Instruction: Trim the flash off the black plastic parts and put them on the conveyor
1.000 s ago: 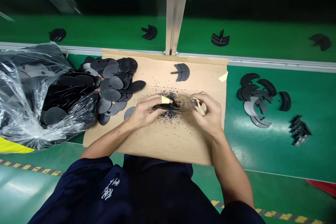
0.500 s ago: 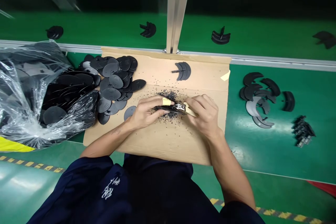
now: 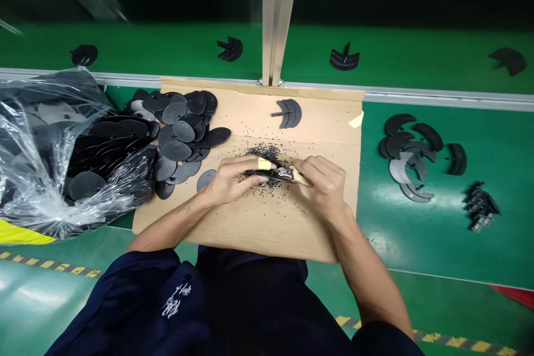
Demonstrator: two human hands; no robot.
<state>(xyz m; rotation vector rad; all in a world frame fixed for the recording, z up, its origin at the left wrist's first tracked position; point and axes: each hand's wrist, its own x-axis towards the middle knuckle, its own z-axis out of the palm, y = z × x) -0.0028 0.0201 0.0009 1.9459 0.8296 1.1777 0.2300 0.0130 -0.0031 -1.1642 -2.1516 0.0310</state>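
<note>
My left hand [image 3: 227, 181], with yellow tape round one finger, pinches a thin dark oval disc [image 3: 255, 174] between thumb and forefinger. Around the pale handles of small cutting pliers [image 3: 285, 173], my right hand [image 3: 323, 182] is closed. The metal head of the pliers meets the disc's right edge; the exact contact is too small to make out. Beneath both hands, tiny black clippings [image 3: 269, 151] lie scattered on a cardboard sheet [image 3: 250, 225]. One loose oval disc [image 3: 206, 179] rests beside my left wrist.
Left of the hands is a heap of black oval discs [image 3: 177, 150], beside a clear plastic bag [image 3: 62, 200] full of them. A curved black part [image 3: 288, 113] lies behind the hands. Curved pieces [image 3: 400, 167] and small dark parts [image 3: 479, 206] lie right. A metal post [image 3: 278, 22] stands at the back.
The pliers have tilted slightly and my right hand has shifted a little lower. My left hand keeps its pinch on the disc. The whole view has moved slightly.
</note>
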